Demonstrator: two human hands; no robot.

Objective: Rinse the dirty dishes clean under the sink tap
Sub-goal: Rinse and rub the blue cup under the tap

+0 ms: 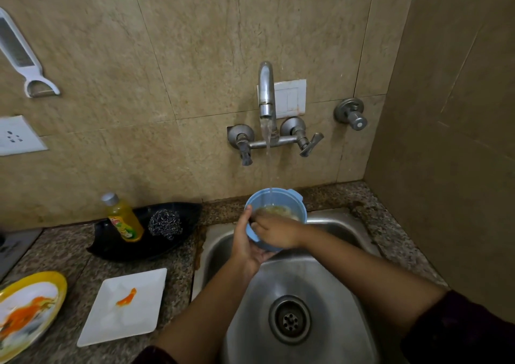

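Note:
A small blue bowl (289,200) sits under the running tap (266,96), over the steel sink (328,288). Water falls into it and cloudy, yellowish water fills its bottom. My left hand (246,245) cups the bowl from below and from its left side, thumb on the rim. My right hand (274,231) reaches over the near rim, its fingers inside the bowl in the water. On the counter to the left lie a white square plate (139,316) with an orange smear and a yellow-rimmed round plate (26,312) with orange sauce.
A black tray (178,241) behind the plates holds a yellow dish-soap bottle (122,218) and a steel scrubber (165,223). Tap handles (309,143) stick out of the tiled wall. A side wall stands close on the right. A grater (19,54) hangs at upper left.

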